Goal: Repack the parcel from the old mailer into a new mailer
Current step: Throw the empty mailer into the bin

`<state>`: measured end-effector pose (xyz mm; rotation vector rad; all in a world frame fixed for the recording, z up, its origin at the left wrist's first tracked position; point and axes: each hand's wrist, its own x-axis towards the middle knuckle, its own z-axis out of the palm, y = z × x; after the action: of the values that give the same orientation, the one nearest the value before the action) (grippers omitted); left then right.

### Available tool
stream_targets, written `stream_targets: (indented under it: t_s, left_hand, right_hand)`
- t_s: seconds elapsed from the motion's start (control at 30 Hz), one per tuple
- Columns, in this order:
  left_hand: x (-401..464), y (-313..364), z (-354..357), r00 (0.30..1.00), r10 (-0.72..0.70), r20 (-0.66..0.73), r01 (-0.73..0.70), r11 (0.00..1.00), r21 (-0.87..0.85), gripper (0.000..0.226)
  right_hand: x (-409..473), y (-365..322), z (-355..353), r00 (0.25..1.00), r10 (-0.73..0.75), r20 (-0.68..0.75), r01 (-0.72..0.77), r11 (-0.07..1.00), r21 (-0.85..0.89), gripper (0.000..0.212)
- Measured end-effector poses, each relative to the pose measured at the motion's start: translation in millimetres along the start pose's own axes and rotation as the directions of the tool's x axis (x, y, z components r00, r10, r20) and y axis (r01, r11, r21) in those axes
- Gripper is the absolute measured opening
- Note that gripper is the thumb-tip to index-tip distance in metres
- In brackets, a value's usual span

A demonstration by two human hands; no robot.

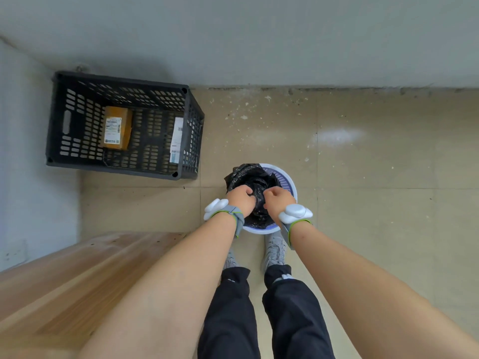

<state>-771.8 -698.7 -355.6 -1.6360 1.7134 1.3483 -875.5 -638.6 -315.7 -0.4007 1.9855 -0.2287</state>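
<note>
Both hands reached down into a round white-and-lilac plastic waste bin [289, 180], side by side. The left hand [239, 199] had its fingers curled into crumpled black plastic [255, 180] that filled the bin; the right hand [278, 198], just beside it, was likewise curled and gripping the same black plastic. Whether this was a bin liner or the old mailer could not be told. Each wrist carried a grey strap with a white rounded device [214, 207]. Well beyond the left hand, on the tiled floor, stood a black slotted plastic crate [77, 120] holding a brown cardboard parcel with a printed label [115, 128] and a white labelled packet [177, 139] against its wall. Nearer, beneath the left forearm, lay a light wooden tabletop [64, 281].
</note>
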Motion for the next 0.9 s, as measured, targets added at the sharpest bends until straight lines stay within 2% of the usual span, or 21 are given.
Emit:
stream_targets:
  t_s: [0.17,0.27,0.37,0.53,0.63,0.73,0.83,0.9]
  left_hand:
    - [-75.4,15.3,-73.0,0.996,0.067,-0.057,-0.063,0.996,0.066,0.032]
    - [-131.6,21.3,-115.3,0.990,0.098,-0.101,-0.082,0.985,0.153,0.025]
    - [-189.3,20.3,-158.7,0.980,0.121,-0.155,-0.093,0.981,0.172,0.031]
    - [-267.3,2.6,-199.4,0.968,0.093,-0.232,-0.051,0.982,0.183,0.030]
    - [-320.2,-5.6,-215.6,0.950,0.061,-0.305,-0.015,0.988,0.153,0.030]
    - [-373.3,-24.8,-224.8,0.920,-0.024,-0.390,0.060,0.995,0.080,0.037]
    - [-435.2,-62.7,-230.6,0.854,-0.110,-0.508,0.092,0.994,-0.060,0.038]
    - [-454.8,-74.7,-233.1,0.833,-0.126,-0.538,0.093,0.992,-0.090,0.036]
  right_hand:
    - [-77.6,-65.6,-28.2,0.993,-0.120,0.010,0.119,0.974,-0.193,0.022]
    - [-132.1,-106.2,-45.0,0.982,-0.171,0.083,0.189,0.923,-0.334,0.031]
    - [-193.7,-147.9,-52.7,0.962,-0.235,0.136,0.271,0.847,-0.456,0.035]
    - [-268.5,-189.6,-51.0,0.910,-0.342,0.235,0.411,0.668,-0.620,0.021]
    - [-319.0,-211.5,-43.4,0.868,-0.400,0.294,0.491,0.605,-0.627,0.031]
    - [-372.2,-227.5,-26.3,0.787,-0.482,0.384,0.595,0.432,-0.678,0.033]
    - [-432.7,-233.4,2.5,0.686,-0.566,0.458,0.674,0.255,-0.694,0.032]
    - [-449.0,-234.5,12.3,0.664,-0.553,0.503,0.681,0.169,-0.713,0.034]
